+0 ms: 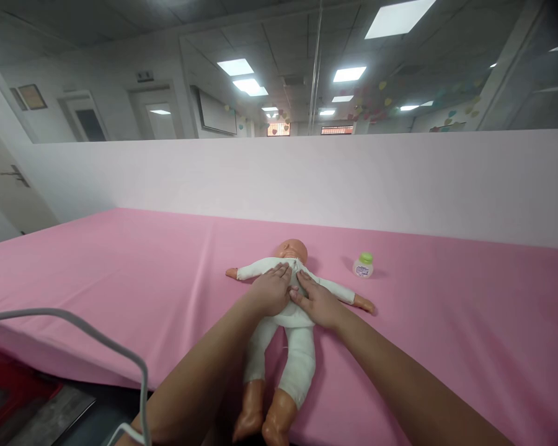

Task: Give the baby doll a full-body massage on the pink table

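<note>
We have both hands laid on the torso of a baby doll in white clothes, just right of the middle of the frame. Our left hand is flat with the fingers out straight, and our right hand lies beside it, fingers angled to the upper left and thumb near our left palm. The grip of each is wide, pressed to the cloth of the doll rather than closed around anything. The doll lies on the pink-covered bench, head toward the far edge, arms spread to both sides, feet down at the bottom of the frame near the front edge. A small jar with a green lid stands to the upper right of the doll's outstretched arm, near it but apart. The bench's far edge meets a white wall with glass above. We have broad stretches of pink cover to the left and right of the doll, while the front edge slants through the lower left, where a grey cable loops in front of it and a red object sits below.
</note>
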Available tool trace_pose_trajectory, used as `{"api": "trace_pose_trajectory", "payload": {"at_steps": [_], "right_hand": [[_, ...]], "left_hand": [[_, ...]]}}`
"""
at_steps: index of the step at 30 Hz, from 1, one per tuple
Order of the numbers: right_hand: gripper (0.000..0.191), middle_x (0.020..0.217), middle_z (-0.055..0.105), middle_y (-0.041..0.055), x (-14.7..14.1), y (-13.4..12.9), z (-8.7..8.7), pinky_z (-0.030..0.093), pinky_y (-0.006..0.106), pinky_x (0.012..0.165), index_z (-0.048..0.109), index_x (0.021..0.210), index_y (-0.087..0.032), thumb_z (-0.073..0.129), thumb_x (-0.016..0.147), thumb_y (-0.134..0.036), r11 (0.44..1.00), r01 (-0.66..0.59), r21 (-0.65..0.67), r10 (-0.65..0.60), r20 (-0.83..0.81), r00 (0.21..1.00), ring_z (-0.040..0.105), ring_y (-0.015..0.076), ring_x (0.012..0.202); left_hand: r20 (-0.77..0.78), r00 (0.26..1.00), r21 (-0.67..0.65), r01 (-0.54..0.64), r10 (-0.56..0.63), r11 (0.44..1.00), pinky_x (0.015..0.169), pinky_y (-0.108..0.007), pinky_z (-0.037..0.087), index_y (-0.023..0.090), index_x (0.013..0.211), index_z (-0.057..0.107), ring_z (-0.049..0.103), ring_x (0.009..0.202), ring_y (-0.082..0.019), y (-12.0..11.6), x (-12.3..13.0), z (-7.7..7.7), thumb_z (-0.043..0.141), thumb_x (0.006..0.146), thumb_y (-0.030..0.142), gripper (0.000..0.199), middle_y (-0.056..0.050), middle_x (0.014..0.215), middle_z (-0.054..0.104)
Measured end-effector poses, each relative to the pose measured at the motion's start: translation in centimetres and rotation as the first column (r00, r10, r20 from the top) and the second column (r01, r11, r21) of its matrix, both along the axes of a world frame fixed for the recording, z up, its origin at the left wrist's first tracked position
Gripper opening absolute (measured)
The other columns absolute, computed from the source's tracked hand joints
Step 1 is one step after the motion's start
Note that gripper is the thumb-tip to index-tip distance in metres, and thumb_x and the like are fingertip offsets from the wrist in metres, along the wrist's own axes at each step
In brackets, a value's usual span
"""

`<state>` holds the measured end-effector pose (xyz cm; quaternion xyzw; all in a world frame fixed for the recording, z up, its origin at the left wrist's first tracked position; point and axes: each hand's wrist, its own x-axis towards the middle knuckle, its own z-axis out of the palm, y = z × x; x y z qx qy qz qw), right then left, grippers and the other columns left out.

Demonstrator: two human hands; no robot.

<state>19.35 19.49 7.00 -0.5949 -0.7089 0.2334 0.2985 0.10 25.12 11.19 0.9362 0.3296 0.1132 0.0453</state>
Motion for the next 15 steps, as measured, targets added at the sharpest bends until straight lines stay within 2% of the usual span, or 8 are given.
{"api": "trace_pose_trajectory", "payload": {"at_steps": [4, 8, 11, 15], "right_hand": [[0.102, 0.172, 0.022, 0.0134, -0.3, -0.3, -0.2, 0.016, 0.045, 0.131, 0.027, 0.165, -0.013, 0.045, 0.093, -0.082, 1.000, 0.005, -0.006, -0.005, -0.011, 1.000, 0.018, 0.0275, 0.161], [0.091, 0.171, 0.027, 0.0086, -0.1, -0.6, 0.9, 0.020, 0.048, 0.130, 0.030, 0.165, -0.021, 0.043, 0.095, -0.079, 1.000, 0.025, 0.009, -0.025, -0.064, 0.998, 0.026, 0.0294, 0.159], [0.084, 0.168, 0.036, 0.0065, 0.2, -0.2, 2.0, 0.024, 0.052, 0.129, 0.037, 0.162, -0.028, 0.042, 0.096, -0.079, 0.998, 0.053, 0.031, -0.050, -0.090, 0.995, 0.032, 0.0318, 0.156], [0.079, 0.166, 0.041, 0.0032, 0.3, 1.0, 2.8, 0.026, 0.050, 0.129, 0.039, 0.161, -0.031, 0.037, 0.097, -0.079, 0.995, 0.076, 0.071, -0.063, -0.172, 0.983, 0.036, 0.0288, 0.155]], "left_hand": [[-0.007, 1.000, -0.010, -0.009, 0.009, 1.000, 0.127, -0.048, 0.027, 0.004, 0.158, 0.038, 0.029, 0.157, -0.033, 0.0, -0.2, -0.5, 0.034, 0.106, 0.043, 0.066, -0.022, 0.167, 0.031], [0.011, 1.000, -0.027, -0.012, 0.012, 1.000, 0.127, -0.047, 0.028, 0.005, 0.159, 0.037, 0.030, 0.157, -0.031, -0.1, 0.0, 0.6, 0.033, 0.106, 0.039, 0.064, -0.021, 0.167, 0.032], [0.022, 1.000, 0.013, -0.016, 0.015, 1.000, 0.127, -0.048, 0.027, 0.004, 0.159, 0.036, 0.029, 0.157, -0.031, 0.1, 0.6, 1.6, 0.031, 0.105, 0.036, 0.062, -0.021, 0.168, 0.032], [0.019, 0.999, 0.069, 0.028, -0.029, 0.997, 0.128, -0.046, 0.023, 0.003, 0.157, 0.039, 0.030, 0.157, -0.029, 1.1, 2.4, 1.8, 0.031, 0.104, 0.032, 0.062, -0.020, 0.166, 0.038]]}}
